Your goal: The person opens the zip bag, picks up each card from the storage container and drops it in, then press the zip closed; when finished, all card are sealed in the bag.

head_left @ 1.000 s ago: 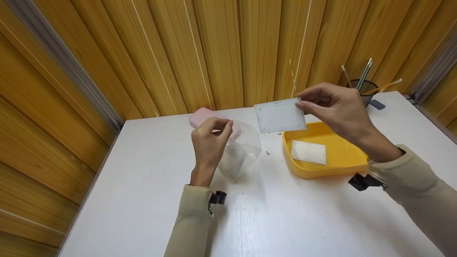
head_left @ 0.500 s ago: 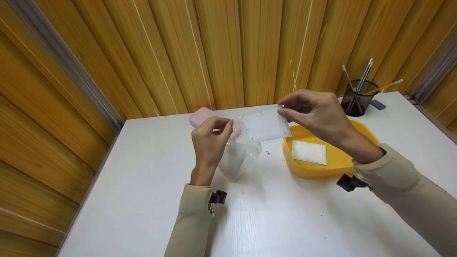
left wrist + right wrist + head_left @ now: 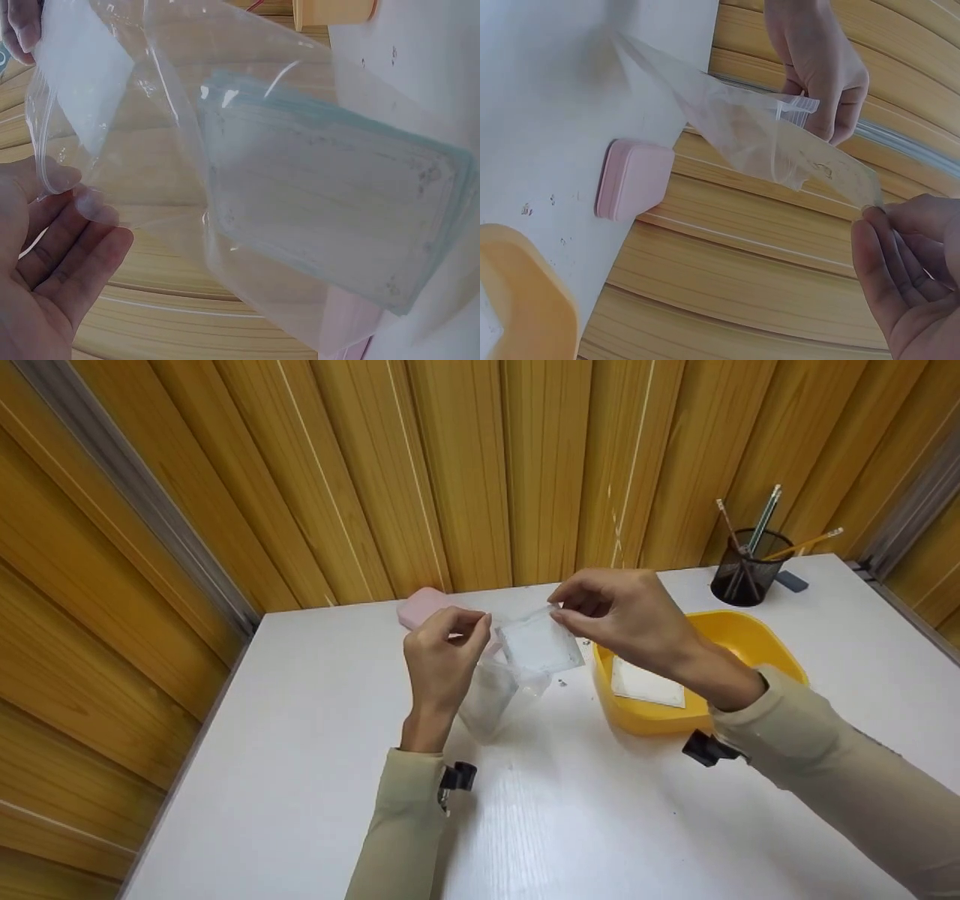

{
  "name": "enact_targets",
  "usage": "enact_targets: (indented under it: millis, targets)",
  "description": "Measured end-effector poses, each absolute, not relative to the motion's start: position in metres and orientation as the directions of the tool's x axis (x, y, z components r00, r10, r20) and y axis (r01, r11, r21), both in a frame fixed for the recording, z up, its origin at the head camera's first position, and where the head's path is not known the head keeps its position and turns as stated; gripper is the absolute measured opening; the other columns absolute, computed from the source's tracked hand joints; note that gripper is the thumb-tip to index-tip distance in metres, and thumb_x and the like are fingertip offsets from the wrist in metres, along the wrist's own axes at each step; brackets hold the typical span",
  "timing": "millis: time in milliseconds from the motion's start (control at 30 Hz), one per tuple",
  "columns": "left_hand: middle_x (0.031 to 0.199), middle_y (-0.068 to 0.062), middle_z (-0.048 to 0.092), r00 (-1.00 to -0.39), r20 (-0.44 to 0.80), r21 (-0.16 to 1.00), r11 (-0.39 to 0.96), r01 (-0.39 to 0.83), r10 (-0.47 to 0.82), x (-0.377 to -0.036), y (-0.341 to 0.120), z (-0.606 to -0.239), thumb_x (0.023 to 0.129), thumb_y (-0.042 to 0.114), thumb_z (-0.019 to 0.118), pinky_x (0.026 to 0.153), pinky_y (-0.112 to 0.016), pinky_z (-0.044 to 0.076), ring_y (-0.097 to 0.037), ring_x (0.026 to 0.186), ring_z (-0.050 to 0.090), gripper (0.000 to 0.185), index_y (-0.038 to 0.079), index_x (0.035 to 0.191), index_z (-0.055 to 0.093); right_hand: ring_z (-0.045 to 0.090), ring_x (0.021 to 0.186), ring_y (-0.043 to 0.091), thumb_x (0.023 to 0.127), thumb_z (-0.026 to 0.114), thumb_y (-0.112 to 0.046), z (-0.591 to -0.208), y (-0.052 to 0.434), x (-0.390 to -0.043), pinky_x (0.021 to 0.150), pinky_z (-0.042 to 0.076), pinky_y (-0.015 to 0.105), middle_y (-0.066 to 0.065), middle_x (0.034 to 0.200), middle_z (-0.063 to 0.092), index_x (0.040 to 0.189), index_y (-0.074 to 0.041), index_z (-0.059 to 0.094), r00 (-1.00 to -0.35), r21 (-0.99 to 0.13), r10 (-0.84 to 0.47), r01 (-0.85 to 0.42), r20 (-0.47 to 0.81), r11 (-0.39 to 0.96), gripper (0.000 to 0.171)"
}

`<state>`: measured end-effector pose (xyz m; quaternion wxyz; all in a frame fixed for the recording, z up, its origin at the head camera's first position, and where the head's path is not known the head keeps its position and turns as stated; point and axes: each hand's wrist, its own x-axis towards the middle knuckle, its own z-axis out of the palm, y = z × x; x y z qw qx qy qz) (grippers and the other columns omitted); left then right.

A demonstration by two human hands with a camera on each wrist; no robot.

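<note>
My left hand (image 3: 442, 667) pinches the top edge of a clear zip bag (image 3: 150, 172) between thumb and fingers, and the bag hangs over the table. A stack of pale cards with bluish edges (image 3: 322, 195) lies inside the bag's lower part. My right hand (image 3: 630, 622) pinches the corner of a single pale card (image 3: 540, 641) with a printed border. The card's far end lies inside the bag's mouth, while the held corner is outside. Under the right forearm, another pale card (image 3: 645, 684) lies in a yellow tray (image 3: 630, 721), partly covered by the hand.
Behind the left hand, a pink box (image 3: 426, 606) sits near the table's back edge. A black mesh cup (image 3: 739, 581) with several pencils stands at the back right, a dark eraser (image 3: 791, 580) beside it. Small dark crumbs dot the white table (image 3: 585, 825).
My right hand has carried the card leftward and down, from above the tray into the bag's mouth. The left hand and the bag have stayed almost still.
</note>
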<state>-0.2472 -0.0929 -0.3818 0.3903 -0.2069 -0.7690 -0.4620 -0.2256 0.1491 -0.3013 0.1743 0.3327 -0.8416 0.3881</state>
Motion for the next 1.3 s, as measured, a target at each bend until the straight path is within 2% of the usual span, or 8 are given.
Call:
enact_targets:
  millis: [233, 467, 733, 967, 1300]
  targets:
    - [0.091, -0.007, 0.078, -0.633, 0.773, 0.565, 0.498, 0.658, -0.041, -0.246, -0.093, -0.382, 0.093, 0.005, 0.081, 0.074, -0.025, 0.063, -0.018, 0.079, 0.075, 0.004, 0.002, 0.096, 0.080, 0.070, 0.076, 0.016, 0.093, 0.079, 0.002, -0.305, 0.134, -0.229, 0.071, 0.058, 0.020, 0.006, 0.092, 0.076, 0.103, 0.000, 0.078, -0.702, -0.539, -0.470, -0.712, 0.535, 0.450, 0.011]
    - [0.087, -0.009, 0.077, -0.594, 0.804, 0.528, 0.485, 0.697, -0.021, -0.247, -0.095, -0.383, 0.094, 0.004, 0.079, 0.073, -0.026, 0.063, -0.020, 0.077, 0.075, 0.005, 0.000, 0.092, 0.078, 0.069, 0.074, 0.017, 0.091, 0.081, 0.003, -0.313, 0.123, -0.234, 0.069, 0.059, 0.025, 0.007, 0.088, 0.075, 0.102, 0.001, 0.078, -0.685, -0.515, -0.504, -0.729, 0.526, 0.452, 0.012]
    - [0.088, -0.008, 0.077, -0.593, 0.805, 0.525, 0.492, 0.694, -0.021, -0.248, -0.094, -0.383, 0.093, 0.004, 0.079, 0.073, -0.025, 0.063, -0.019, 0.077, 0.075, 0.004, 0.000, 0.092, 0.079, 0.069, 0.075, 0.019, 0.091, 0.082, 0.002, -0.322, 0.116, -0.239, 0.071, 0.060, 0.031, 0.008, 0.089, 0.076, 0.102, 0.002, 0.078, -0.688, -0.518, -0.516, -0.724, 0.510, 0.454, 0.011]
    - [0.086, -0.008, 0.077, -0.585, 0.811, 0.515, 0.499, 0.697, -0.020, -0.248, -0.094, -0.382, 0.093, 0.004, 0.079, 0.072, -0.026, 0.063, -0.019, 0.076, 0.074, 0.005, 0.000, 0.091, 0.079, 0.071, 0.075, 0.020, 0.092, 0.080, 0.003, -0.326, 0.113, -0.242, 0.071, 0.062, 0.035, 0.010, 0.091, 0.077, 0.103, 0.003, 0.078, -0.675, -0.508, -0.541, -0.736, 0.501, 0.448, 0.012]
    - [0.086, -0.008, 0.077, -0.580, 0.815, 0.510, 0.493, 0.705, -0.014, -0.250, -0.094, -0.382, 0.094, 0.003, 0.078, 0.073, -0.026, 0.063, -0.019, 0.076, 0.074, 0.004, 0.000, 0.091, 0.078, 0.071, 0.085, 0.027, 0.094, 0.072, 0.011, -0.326, 0.111, -0.245, 0.079, 0.062, 0.041, 0.015, 0.102, 0.077, 0.112, 0.006, 0.076, -0.664, -0.450, -0.598, -0.746, 0.449, 0.491, 0.019]
